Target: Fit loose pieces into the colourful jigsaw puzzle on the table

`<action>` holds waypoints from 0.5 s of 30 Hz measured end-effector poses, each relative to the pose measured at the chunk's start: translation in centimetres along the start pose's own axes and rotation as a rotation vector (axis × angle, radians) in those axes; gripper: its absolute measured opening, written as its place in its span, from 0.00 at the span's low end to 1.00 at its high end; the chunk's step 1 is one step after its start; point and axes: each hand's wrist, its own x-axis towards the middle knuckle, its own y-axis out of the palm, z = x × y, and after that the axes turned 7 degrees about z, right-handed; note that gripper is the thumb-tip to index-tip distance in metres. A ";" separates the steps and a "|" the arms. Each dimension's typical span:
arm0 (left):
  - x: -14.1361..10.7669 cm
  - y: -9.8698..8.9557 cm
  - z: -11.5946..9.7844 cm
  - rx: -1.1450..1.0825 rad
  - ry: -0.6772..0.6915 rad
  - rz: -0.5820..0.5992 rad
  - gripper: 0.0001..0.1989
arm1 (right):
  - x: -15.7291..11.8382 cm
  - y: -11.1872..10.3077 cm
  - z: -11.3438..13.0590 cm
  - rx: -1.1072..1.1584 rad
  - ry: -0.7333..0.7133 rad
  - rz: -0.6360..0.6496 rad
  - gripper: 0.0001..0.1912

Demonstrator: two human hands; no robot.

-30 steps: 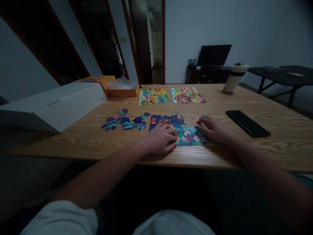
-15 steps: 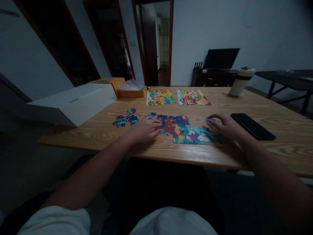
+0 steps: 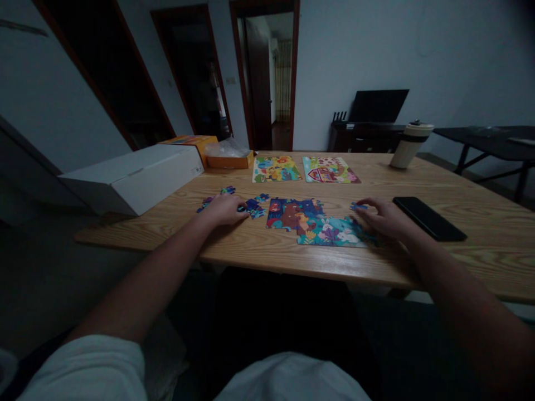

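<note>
Puzzle pieces (image 3: pixel 251 207), loose and mostly blue, lie scattered left of centre on the wooden surface (image 3: pixel 418 262), and your left hand (image 3: pixel 224 209) rests flat among them, fingers loosely spread; whether it grips one, you cannot tell. To pick cleanly, pinch one piece by its edges without nudging its neighbours. Right of them sits one half-built puzzle (image 3: pixel 317 221). Your right hand (image 3: pixel 385 218) steadies its far edge, fingers curled beside a stray piece (image 3: pixel 358 206). Two finished puzzles (image 3: pixel 305 169) lie beyond, one phone (image 3: pixel 428 218) further right.
</note>
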 end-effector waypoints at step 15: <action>8.0 -0.5 -3.3 -0.098 -0.081 0.030 0.29 | -0.9 -0.7 2.4 -0.031 0.031 0.011 0.20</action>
